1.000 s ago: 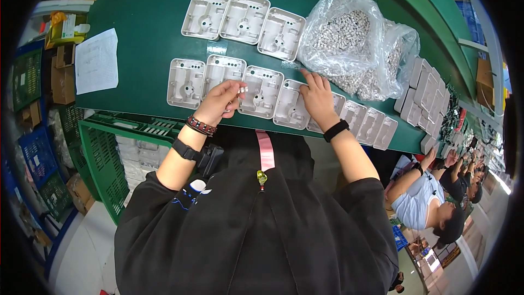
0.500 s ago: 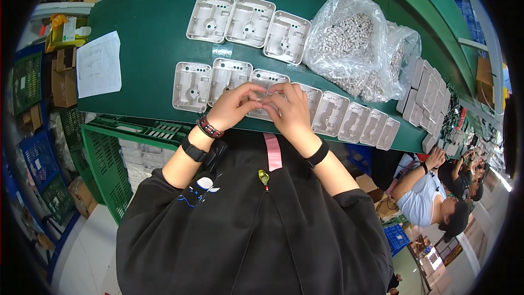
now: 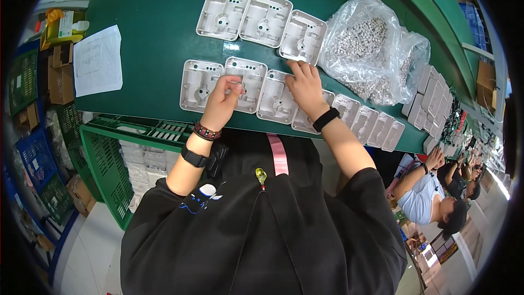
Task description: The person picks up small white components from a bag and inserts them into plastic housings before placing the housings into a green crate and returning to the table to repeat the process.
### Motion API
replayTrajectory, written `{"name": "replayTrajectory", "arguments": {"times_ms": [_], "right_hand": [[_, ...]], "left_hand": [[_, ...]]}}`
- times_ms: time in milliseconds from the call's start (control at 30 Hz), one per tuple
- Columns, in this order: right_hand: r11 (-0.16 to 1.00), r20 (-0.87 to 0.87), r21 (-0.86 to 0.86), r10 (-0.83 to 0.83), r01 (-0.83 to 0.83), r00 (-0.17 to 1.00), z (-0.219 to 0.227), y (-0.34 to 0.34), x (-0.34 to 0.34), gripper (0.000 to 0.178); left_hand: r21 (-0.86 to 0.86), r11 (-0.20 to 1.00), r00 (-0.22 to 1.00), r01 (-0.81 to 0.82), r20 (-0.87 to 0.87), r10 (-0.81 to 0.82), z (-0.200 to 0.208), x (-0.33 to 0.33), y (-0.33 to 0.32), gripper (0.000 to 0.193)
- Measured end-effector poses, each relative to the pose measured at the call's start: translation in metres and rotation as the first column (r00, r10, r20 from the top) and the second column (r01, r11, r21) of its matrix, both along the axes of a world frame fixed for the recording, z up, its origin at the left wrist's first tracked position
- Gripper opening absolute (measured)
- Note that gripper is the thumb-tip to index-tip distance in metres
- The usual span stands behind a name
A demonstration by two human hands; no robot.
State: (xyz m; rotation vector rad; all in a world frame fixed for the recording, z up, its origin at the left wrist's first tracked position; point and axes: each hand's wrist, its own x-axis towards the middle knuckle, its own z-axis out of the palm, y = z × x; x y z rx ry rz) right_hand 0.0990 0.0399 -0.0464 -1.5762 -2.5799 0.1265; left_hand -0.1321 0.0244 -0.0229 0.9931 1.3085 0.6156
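Observation:
My left hand (image 3: 220,102) is over the second light-grey plastic housing (image 3: 252,71) of the near row. Its fingers are curled toward the thumb; anything between them is too small or hidden to make out. Further right, my right hand (image 3: 307,88) reaches over the near row, its fingertips at the near wall of the third far-row housing (image 3: 303,28). The right thumb stands apart from the fingers, above the third near-row housing (image 3: 278,98). These housings are open-topped, with ribs and small round holes inside.
Clear plastic bags (image 3: 357,49) full of small silvery parts lie right of the far row. Stacked grey pieces (image 3: 431,101) stand beyond them. A printed sheet (image 3: 98,60) lies at the table's left. Below the table edge is a green crate (image 3: 106,177); a person (image 3: 423,199) sits at right.
My hands, together over the near row before, are now apart. The right one has moved right and away to the far row; the left has drawn left. The whole view has shifted slightly.

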Motion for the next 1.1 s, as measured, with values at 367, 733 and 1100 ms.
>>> {"name": "replayTrajectory", "arguments": {"times_ms": [367,733,1100], "right_hand": [[0.994,-0.046,-0.032,-0.106,0.104,0.993,0.031,-0.015,-0.021,0.018],[0.950,-0.529,-0.299,-0.244,0.090,0.813,0.075,-0.023,-0.108,0.010],[0.775,-0.674,-0.627,-0.587,0.071,0.448,0.074,-0.014,-0.099,0.011]], "left_hand": [[-0.408,0.913,0.847,0.009,0.489,0.210,0.012,-0.008,0.015,0.048],[-0.204,0.954,0.950,0.218,0.268,-0.160,0.026,-0.010,0.023,0.055],[-0.431,0.847,0.787,0.312,0.617,0.024,0.025,-0.037,0.022,0.025]]}}
